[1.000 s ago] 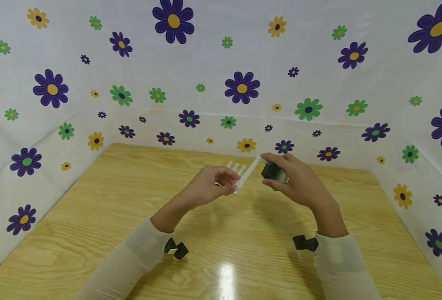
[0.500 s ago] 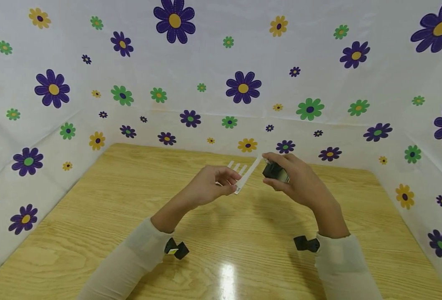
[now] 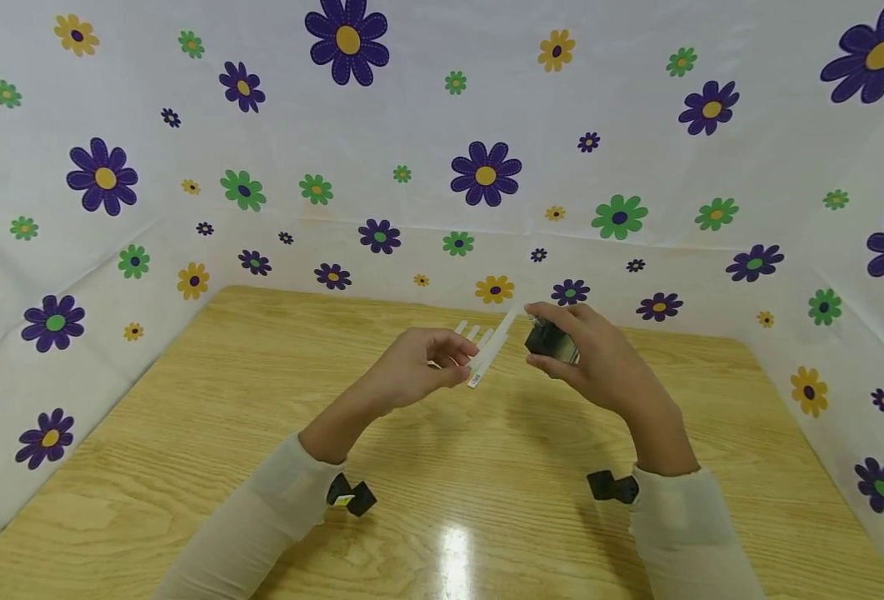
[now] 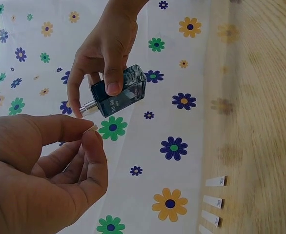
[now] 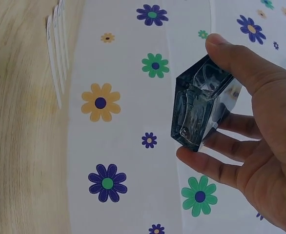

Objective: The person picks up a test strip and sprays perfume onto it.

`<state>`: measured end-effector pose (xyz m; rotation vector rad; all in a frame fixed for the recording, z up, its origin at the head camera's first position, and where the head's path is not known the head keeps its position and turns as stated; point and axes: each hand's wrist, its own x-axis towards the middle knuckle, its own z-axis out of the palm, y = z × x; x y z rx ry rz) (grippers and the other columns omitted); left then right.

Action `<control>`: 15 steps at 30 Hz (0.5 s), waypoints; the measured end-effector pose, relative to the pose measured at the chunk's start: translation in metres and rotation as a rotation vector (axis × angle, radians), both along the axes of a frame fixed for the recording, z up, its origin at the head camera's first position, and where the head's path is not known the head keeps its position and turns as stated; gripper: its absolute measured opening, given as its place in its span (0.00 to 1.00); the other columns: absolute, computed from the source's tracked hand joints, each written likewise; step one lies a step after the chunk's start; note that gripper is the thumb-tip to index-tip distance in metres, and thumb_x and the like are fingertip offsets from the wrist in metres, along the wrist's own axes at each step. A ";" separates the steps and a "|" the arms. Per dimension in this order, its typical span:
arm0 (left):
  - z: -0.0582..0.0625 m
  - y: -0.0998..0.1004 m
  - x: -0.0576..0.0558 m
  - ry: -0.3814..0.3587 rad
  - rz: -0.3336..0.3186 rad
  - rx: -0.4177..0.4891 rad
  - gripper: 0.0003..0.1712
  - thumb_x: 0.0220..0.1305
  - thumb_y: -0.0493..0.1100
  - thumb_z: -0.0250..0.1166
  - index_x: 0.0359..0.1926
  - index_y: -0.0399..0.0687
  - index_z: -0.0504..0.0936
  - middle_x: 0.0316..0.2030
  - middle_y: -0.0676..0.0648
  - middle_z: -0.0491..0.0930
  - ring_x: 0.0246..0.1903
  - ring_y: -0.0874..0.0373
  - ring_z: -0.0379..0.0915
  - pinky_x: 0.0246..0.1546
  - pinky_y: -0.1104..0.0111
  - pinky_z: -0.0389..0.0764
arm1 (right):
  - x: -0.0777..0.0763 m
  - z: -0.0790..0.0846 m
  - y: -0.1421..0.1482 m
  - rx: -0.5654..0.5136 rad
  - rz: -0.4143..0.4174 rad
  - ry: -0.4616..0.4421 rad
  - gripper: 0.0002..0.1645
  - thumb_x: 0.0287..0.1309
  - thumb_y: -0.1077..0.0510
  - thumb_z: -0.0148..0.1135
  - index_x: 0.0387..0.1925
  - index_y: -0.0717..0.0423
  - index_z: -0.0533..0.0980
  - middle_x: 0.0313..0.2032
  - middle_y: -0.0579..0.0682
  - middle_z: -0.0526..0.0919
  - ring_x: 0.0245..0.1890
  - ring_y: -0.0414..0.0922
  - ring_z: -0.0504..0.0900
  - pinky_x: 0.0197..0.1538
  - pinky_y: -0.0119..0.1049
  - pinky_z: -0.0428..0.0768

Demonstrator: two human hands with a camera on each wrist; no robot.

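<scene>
A thin white paper test strip [image 3: 509,319] is pinched between the thumb and forefinger of my left hand [image 3: 427,367], its long part pointing up and right. In the left wrist view only a small bit of the strip [image 4: 92,128] shows at the fingertips. My right hand [image 3: 602,358] grips a dark glass perfume bottle [image 3: 556,345]. Its silver sprayer [image 4: 88,107] faces the strip, with the right forefinger at the sprayer top. The bottle is tilted, and its thick glass base [image 5: 194,117] shows in the right wrist view. Bottle and left hand are apart.
Several more white strips [image 4: 215,182] lie side by side on the wooden table [image 3: 412,467], beyond the left hand, near the back edge. A white flower-print cloth [image 3: 404,125] closes off the back and both sides. Each wrist carries a small black camera [image 3: 612,487].
The left hand has shifted slightly up and left with its strip, so a labelled strip beneath now shows separately. The right hand and bottle have hardly moved.
</scene>
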<state>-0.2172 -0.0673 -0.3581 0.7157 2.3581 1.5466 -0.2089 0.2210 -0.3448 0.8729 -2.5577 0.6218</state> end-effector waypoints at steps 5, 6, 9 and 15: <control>0.001 0.000 0.001 -0.007 0.003 0.004 0.11 0.69 0.38 0.69 0.51 0.47 0.85 0.39 0.48 0.84 0.41 0.52 0.80 0.37 0.64 0.81 | 0.000 0.001 -0.001 0.008 -0.002 -0.008 0.40 0.60 0.51 0.75 0.71 0.48 0.70 0.55 0.61 0.80 0.51 0.57 0.81 0.49 0.56 0.83; 0.001 0.000 0.001 -0.007 0.002 0.005 0.11 0.69 0.38 0.68 0.51 0.47 0.85 0.39 0.48 0.84 0.41 0.53 0.80 0.38 0.63 0.82 | 0.000 0.001 -0.001 0.009 -0.004 -0.013 0.40 0.60 0.51 0.75 0.71 0.48 0.70 0.55 0.61 0.80 0.51 0.57 0.80 0.49 0.57 0.83; 0.001 0.000 0.000 -0.004 0.000 0.006 0.11 0.69 0.38 0.68 0.51 0.46 0.85 0.39 0.47 0.84 0.41 0.53 0.80 0.40 0.60 0.83 | 0.000 0.001 -0.001 0.011 -0.005 -0.024 0.40 0.61 0.50 0.75 0.71 0.48 0.70 0.56 0.61 0.80 0.53 0.58 0.80 0.50 0.57 0.83; 0.000 0.000 -0.001 0.001 -0.005 -0.001 0.12 0.69 0.38 0.68 0.52 0.45 0.85 0.39 0.48 0.84 0.41 0.52 0.80 0.37 0.64 0.81 | 0.001 0.002 -0.002 0.007 0.001 -0.035 0.39 0.62 0.50 0.74 0.71 0.50 0.70 0.57 0.62 0.80 0.53 0.59 0.80 0.50 0.58 0.83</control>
